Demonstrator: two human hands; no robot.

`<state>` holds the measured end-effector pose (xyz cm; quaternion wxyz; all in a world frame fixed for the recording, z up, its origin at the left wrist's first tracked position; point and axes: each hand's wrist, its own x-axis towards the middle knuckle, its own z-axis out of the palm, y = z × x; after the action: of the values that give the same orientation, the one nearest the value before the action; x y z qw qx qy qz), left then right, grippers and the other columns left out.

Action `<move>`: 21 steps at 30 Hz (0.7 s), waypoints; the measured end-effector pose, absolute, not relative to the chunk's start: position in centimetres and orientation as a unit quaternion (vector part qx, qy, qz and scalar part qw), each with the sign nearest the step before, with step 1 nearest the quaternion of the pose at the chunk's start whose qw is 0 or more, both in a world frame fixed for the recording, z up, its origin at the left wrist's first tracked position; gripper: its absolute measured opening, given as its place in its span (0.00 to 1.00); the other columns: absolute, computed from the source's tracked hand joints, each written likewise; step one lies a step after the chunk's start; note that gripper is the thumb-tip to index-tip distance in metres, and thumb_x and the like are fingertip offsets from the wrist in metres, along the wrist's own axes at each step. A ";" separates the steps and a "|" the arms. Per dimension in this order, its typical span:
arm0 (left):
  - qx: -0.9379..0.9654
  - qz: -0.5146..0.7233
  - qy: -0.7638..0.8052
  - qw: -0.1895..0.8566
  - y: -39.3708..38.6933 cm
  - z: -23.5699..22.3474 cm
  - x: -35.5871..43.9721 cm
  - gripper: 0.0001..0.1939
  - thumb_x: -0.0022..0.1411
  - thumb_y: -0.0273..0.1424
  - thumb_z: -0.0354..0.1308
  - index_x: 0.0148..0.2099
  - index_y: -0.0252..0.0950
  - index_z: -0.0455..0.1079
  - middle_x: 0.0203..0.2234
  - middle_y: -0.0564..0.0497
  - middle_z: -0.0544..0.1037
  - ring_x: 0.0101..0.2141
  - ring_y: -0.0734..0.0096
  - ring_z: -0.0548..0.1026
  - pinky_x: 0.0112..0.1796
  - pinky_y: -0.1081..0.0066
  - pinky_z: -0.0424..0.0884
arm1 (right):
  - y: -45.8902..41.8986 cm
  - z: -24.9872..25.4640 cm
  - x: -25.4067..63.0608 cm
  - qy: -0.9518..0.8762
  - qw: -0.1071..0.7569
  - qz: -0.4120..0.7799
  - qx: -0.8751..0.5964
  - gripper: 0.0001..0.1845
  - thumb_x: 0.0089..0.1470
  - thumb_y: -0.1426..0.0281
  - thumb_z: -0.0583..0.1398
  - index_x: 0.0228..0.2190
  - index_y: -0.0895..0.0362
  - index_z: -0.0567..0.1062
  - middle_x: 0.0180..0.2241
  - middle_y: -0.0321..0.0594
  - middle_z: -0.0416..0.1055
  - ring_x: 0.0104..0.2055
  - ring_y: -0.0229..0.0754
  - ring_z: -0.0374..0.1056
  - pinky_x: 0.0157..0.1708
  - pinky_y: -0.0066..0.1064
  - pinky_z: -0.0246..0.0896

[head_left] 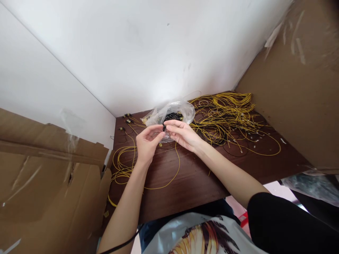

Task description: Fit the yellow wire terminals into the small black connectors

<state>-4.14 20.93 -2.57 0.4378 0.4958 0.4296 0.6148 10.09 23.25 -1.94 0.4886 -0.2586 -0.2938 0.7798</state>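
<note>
Between my fingertips is a small black part (164,127), held above the table; its exact kind is too small to make out. My left hand (148,141) pinches it from the left. From the other side my right hand (182,134) grips it with thumb and forefinger. Just behind both hands lies an open clear plastic bag (188,112) with many small black pieces (173,116) inside. A thin yellow cable (179,164) loops over the table from near my hands toward a coil (120,158) at the left.
A large tangle of yellow cables (219,109) with small pale ends covers the back right of the brown table (169,201). Several black-ended connectors (129,121) lie at the back left. Cardboard (47,190) stands at the left, another cardboard sheet (296,91) at the right, and a white wall (159,49) behind.
</note>
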 end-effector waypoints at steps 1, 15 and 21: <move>0.499 0.614 0.430 0.434 20.9 -2.5 -4.1 0.13 0.45 0.25 0.69 0.37 0.36 0.77 0.30 0.52 0.79 0.33 0.73 0.76 0.37 0.73 0.74 | 23.3 -2.0 10.1 -0.292 0.489 0.779 -0.263 0.11 0.39 0.75 0.70 0.30 0.60 0.78 0.23 0.32 0.71 0.23 0.27 0.62 0.25 0.19 0.61; 0.545 0.571 0.471 0.394 21.0 -3.0 -4.1 0.06 0.52 0.32 0.64 0.33 0.35 0.76 0.27 0.52 0.78 0.27 0.74 0.74 0.34 0.72 0.71 | 23.7 -2.2 10.2 -0.238 0.493 0.800 -0.244 0.09 0.41 0.78 0.67 0.29 0.62 0.76 0.21 0.31 0.68 0.22 0.26 0.58 0.20 0.18 0.54; 0.538 0.575 0.486 0.380 21.0 -2.9 -4.2 0.06 0.52 0.33 0.65 0.31 0.35 0.76 0.22 0.53 0.76 0.24 0.76 0.71 0.30 0.74 0.68 | 23.7 -2.0 10.2 -0.238 0.505 0.794 -0.240 0.09 0.41 0.78 0.67 0.29 0.61 0.75 0.21 0.31 0.68 0.22 0.27 0.58 0.20 0.19 0.52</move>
<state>-4.24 21.05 -2.91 0.3800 0.5381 0.4857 0.5746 10.24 23.67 -2.04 0.5050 -0.2404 -0.2375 0.7942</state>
